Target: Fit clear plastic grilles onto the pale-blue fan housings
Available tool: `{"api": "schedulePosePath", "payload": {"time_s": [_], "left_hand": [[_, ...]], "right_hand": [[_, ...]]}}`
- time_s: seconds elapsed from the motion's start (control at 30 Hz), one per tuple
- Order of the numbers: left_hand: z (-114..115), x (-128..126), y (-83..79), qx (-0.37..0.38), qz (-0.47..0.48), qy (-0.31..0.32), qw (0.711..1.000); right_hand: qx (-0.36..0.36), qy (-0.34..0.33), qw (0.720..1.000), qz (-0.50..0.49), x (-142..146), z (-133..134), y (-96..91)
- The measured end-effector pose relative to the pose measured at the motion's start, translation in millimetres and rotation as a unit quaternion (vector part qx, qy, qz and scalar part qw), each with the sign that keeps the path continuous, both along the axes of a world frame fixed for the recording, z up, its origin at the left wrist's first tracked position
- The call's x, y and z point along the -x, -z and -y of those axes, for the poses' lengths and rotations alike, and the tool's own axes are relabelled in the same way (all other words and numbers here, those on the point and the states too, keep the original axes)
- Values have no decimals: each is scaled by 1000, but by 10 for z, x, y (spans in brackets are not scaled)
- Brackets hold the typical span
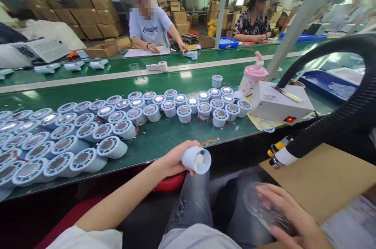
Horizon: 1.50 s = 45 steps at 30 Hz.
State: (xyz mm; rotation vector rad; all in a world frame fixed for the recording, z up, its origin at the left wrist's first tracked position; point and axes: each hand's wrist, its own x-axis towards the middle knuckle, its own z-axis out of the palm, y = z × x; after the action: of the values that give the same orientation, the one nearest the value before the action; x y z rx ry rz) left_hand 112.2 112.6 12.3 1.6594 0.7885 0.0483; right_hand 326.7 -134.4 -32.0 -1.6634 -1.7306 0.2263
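My left hand (175,158) is wrapped round a light blue cylindrical housing (188,158) above my lap, just off the table's front edge. Its open end faces me, with a white rounded part inside, and thin coloured wires (212,140) stick out behind it. Lower right, my right hand (289,212) grips a clear, round plastic piece (257,202); motion blurs it, so its exact kind cannot be made out. On the table stand several rows of similar light blue housings (112,147) with ringed, silvery tops and thin wires.
A white box (279,102) with a red switch and a black flexible hose (331,123) stand at the right, near a pink-lidded cup (254,76). An open cardboard box (326,178) is below. Across the green table (164,133), two co-workers sit; one touches a blue-white part (192,55).
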Motion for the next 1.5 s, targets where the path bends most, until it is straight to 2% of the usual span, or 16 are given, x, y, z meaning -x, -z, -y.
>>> {"api": "schedulePosePath", "payload": {"time_s": [0.07, 0.13, 0.2, 0.23, 0.37, 0.43, 0.6, 0.73, 0.83, 0.9, 0.97, 1.07, 1.13, 1.23, 1.37, 1.5], "left_hand": [[174, -181, 102, 62, 18, 72, 995], [285, -310, 121, 96, 28, 137, 986], [336, -383, 76, 96, 42, 177, 979], [348, -404, 44, 67, 54, 192, 978], [385, -429, -14, -137, 106, 209, 963], [416, -427, 41, -176, 122, 181, 960], [473, -425, 293, -189, 171, 103, 962], [478, -443, 391, -192, 206, 147, 948], [493, -459, 372, -116, 211, 197, 950], [520, -465, 344, -28, 204, 200, 958], [551, -465, 322, 49, 192, 175, 965], [583, -453, 303, 120, 183, 133, 967], [582, -437, 288, 139, 180, 130, 965], [559, -410, 248, 106, 174, 159, 966], [536, -377, 195, 64, 217, 193, 955], [543, -355, 164, 48, 234, 196, 951]], "right_hand": [[-28, -17, 997, 76, 227, -152, -90], [-35, 25, 989, 141, 361, -339, -160], [-7, 76, 985, 157, 388, -470, -196], [14, 92, 985, 144, 374, -500, -205], [102, 59, 993, -7, 275, -458, -229], [136, 35, 984, -112, 245, -422, -249], [130, 83, 942, -298, 208, -399, -286], [115, 116, 893, -419, 173, -377, -262], [119, 131, 839, -515, 129, -351, -251], [113, 118, 825, -541, 99, -330, -255], [100, 78, 855, -503, 84, -303, -264], [91, 25, 938, -334, 101, -249, -270], [86, 24, 967, -238, 126, -212, -263], [86, 31, 966, -243, 145, -175, -248], [134, 27, 934, -331, 135, -168, -258], [161, 20, 911, -379, 129, -177, -294]]}}
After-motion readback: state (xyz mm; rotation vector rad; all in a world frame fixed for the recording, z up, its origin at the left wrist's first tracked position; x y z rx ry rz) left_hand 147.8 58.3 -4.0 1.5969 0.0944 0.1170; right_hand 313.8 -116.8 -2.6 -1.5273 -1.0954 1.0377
